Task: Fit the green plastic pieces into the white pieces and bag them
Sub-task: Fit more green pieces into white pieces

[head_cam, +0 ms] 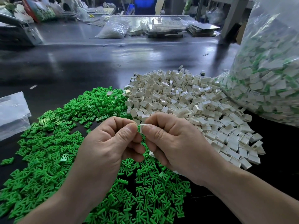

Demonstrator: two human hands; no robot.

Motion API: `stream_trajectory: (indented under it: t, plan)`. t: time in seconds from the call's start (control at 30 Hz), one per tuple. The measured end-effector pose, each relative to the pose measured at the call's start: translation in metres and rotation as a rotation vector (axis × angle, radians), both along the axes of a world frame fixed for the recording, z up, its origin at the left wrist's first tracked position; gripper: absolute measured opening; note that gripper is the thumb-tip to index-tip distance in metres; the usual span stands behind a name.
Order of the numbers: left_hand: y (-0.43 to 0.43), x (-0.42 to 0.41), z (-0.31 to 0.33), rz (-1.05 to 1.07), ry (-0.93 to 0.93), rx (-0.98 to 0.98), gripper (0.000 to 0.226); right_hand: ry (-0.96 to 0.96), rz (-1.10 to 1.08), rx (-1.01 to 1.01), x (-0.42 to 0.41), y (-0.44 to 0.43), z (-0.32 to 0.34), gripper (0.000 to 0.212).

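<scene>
Green piece pinched in left grip, white piece in right grip.

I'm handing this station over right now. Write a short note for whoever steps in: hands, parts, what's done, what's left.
Hands: the left hand pinches a green piece and the right hand pinches a white piece. The two pieces meet at the fingertips; how far the green one is in cannot be told.
Parts: the green pile lies left and front, and the white pile lies to the right.
Done: the clear bag at far right holds many fitted pairs.
Left: seat this pair, bag it, then work through both piles.
</scene>
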State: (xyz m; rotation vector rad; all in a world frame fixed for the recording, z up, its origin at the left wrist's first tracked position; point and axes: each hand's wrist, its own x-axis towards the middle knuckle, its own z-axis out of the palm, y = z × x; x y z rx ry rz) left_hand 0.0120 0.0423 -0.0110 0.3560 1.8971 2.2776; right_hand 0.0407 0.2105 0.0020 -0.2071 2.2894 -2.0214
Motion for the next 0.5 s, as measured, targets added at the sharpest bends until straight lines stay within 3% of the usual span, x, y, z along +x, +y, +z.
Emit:
stream_trajectory:
  t: [0.13, 0.5]
  plan:
    - [0.0046, 0.0029, -0.0026, 0.003, -0.032, 0.081, 0.010, -0.070, 0.005, -0.133, 0.0020, -0.0034, 0.0007, 0.022]
    - [0.0045, 0.0056, 0.0021, -0.076, -0.092, 0.161, 0.010, -0.089, 0.017, -0.191, 0.0040, -0.0054, 0.0058, 0.021]
